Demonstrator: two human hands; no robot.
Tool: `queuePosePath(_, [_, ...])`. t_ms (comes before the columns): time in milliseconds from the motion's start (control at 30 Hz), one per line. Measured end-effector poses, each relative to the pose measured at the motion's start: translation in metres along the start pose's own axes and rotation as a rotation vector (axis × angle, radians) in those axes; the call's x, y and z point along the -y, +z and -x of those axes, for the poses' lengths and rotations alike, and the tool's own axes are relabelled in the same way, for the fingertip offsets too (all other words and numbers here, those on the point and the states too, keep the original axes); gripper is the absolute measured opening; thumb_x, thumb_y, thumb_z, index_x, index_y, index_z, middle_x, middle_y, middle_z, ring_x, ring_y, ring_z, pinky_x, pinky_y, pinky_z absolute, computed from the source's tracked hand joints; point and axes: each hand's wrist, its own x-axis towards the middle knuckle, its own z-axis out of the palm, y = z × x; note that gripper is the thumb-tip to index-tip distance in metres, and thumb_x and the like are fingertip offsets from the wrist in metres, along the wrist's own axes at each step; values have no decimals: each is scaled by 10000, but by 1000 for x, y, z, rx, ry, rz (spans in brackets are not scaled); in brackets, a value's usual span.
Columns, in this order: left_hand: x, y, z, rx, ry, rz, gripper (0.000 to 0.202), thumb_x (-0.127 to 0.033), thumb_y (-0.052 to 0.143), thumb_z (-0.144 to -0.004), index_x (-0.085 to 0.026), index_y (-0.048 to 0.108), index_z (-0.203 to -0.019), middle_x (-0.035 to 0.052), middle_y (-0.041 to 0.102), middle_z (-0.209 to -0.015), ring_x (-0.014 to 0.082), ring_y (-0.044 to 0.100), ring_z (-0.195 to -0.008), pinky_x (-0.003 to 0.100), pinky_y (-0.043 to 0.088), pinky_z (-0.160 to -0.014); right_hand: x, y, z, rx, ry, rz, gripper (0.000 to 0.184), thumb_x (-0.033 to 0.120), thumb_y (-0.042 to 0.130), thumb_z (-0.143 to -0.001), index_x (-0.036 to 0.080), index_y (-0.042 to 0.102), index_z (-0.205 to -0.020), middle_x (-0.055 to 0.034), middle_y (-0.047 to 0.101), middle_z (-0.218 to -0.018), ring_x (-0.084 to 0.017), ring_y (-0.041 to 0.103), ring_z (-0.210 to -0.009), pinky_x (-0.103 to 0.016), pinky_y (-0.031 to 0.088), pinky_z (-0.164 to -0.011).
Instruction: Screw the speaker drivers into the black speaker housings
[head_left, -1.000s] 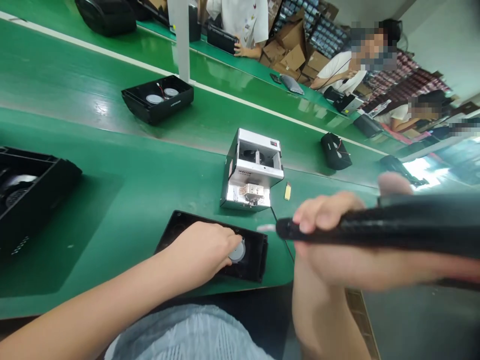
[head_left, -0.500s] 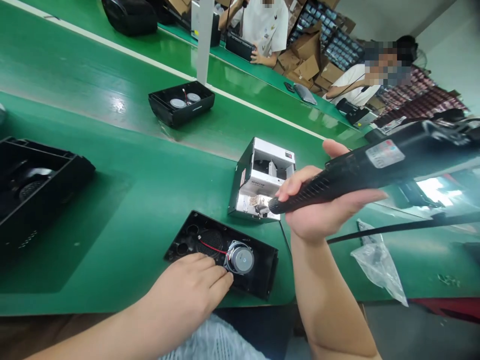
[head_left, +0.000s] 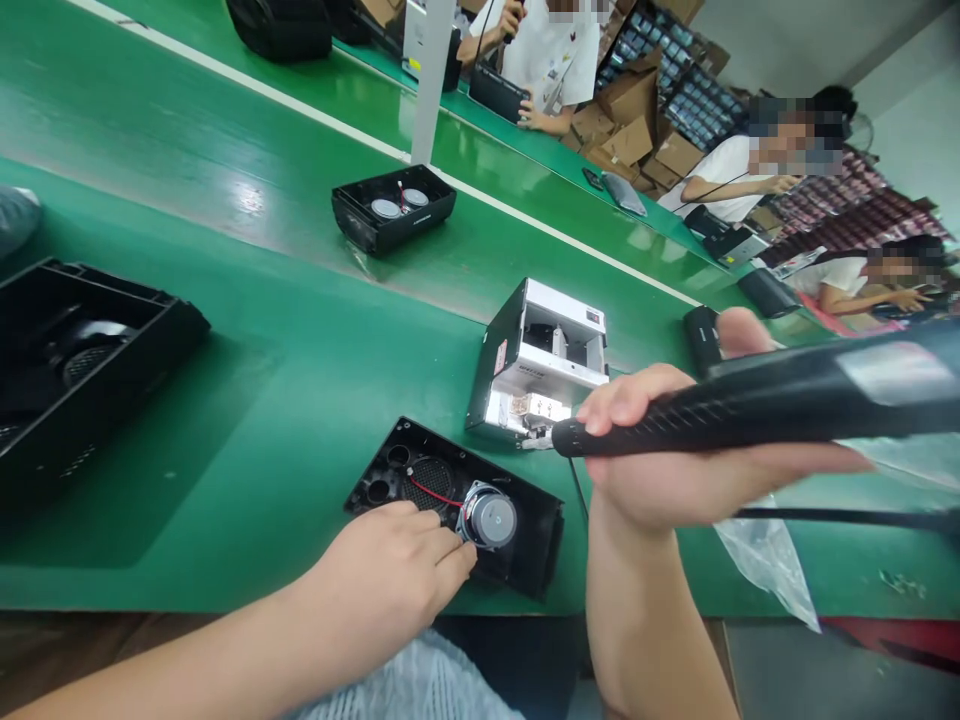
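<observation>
My right hand is wrapped round a black electric screwdriver, whose tip meets the front slot of a white screw feeder box. My left hand rests with curled fingers on the near edge of a black speaker panel, fingertips touching the round silver speaker driver. A red wire runs across the panel's grille.
A large black housing sits at the left on the green bench. Another black housing with two drivers lies further back. A clear plastic bag lies at the right. Other people work along the far bench.
The screwdriver swung from in front of me to the feeder box, tip at its slot. My left hand slid back off the driver to the panel's near edge.
</observation>
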Motion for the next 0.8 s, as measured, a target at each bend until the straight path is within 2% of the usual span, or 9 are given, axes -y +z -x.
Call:
queuePosePath(67, [0,0,0,11,-7,2,180,-89,592,-1040,-193,738,-1062,-5,771,-821,199,660,-672,402,397,-586,20,4,1,33,55,-29,695,896,531,-953,276,789,-1132,53,635,-520,-163,503,-330,-301,497,-362])
queuePosePath(133, [0,0,-1,23,-17,11,173,-103,589,-1057,-200,733,-1052,-12,753,-797,193,648,-660,397,396,-587,35,8,5,67,172,-81,596,863,679,-901,320,803,-1114,54,660,-533,-159,536,-361,-296,526,-419])
queuePosePath(200, [0,0,-2,39,-16,21,173,-120,581,-1079,-202,730,-1047,-13,747,-785,187,657,-667,386,409,-603,39,12,12,112,272,-140,548,833,710,-907,354,792,-1158,51,688,-560,-171,567,-384,-310,544,-452])
queuePosePath(333, [0,-2,-4,48,-12,12,186,-146,566,-1106,-203,739,-1071,2,762,-789,185,687,-702,354,436,-633,16,20,32,221,309,-186,678,895,613,-919,348,716,-1306,36,713,-587,-209,580,-380,-347,545,-418])
queuePosePath(500, [-1,-3,-5,70,-17,8,181,-121,587,-1081,-204,747,-1077,17,773,-801,187,691,-715,336,457,-648,-14,27,45,212,241,-134,801,982,423,-921,329,676,-1310,65,639,-525,-179,498,-303,-302,453,-330])
queuePosePath(700, [-1,-2,-5,73,-30,29,165,-144,603,-1082,-193,757,-1053,-14,750,-770,207,682,-677,408,448,-612,-20,19,48,207,192,-111,800,952,396,-957,323,742,-1310,54,640,-556,-157,501,-333,-279,450,-336])
queuePosePath(800, [0,-1,-6,70,-27,31,178,-148,594,-1090,-190,764,-1061,-14,757,-781,207,684,-677,413,453,-616,-22,16,49,223,191,-107,789,929,378,-983,315,741,-1320,51,619,-549,-145,497,-338,-259,452,-344])
